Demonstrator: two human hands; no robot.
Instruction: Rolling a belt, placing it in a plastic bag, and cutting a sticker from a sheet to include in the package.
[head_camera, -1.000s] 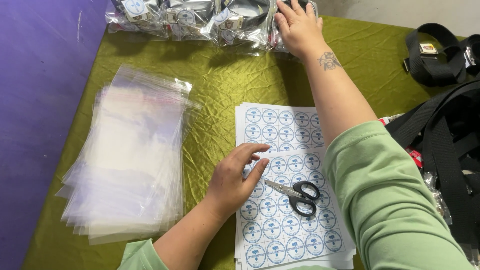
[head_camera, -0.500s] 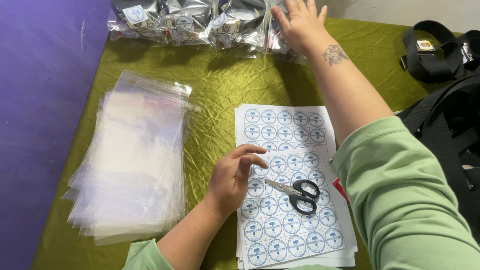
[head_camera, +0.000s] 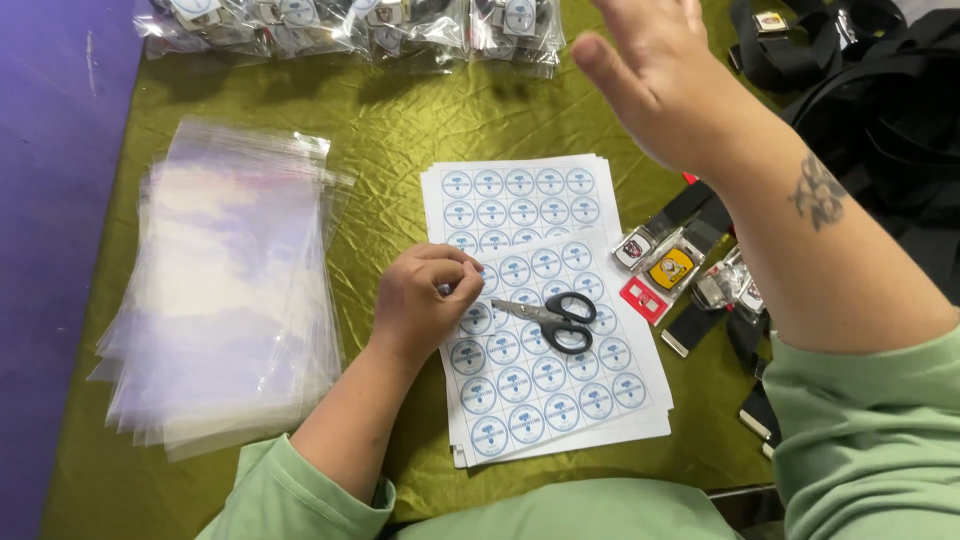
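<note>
My left hand (head_camera: 425, 300) rests on a white sheet of round blue-and-white stickers (head_camera: 545, 385), its fingertips pinched together at the sheet's left edge on a sticker. Small black-handled scissors (head_camera: 550, 315) lie on the same sheet just right of that hand. More sticker sheets (head_camera: 515, 195) lie underneath, towards the back. My right hand (head_camera: 660, 75) hovers in the air above the table's far right, fingers apart, holding nothing.
A stack of clear plastic bags (head_camera: 225, 290) lies at the left on the green cloth (head_camera: 400, 130). Filled clear packets (head_camera: 350, 25) line the far edge. Small badges and black straps (head_camera: 690, 275) lie at the right, beside black bags (head_camera: 880, 110).
My right hand has left the filled packets at the far edge and come back towards me, raised in the air. My left hand's fingers have closed into a pinch on the sticker sheet.
</note>
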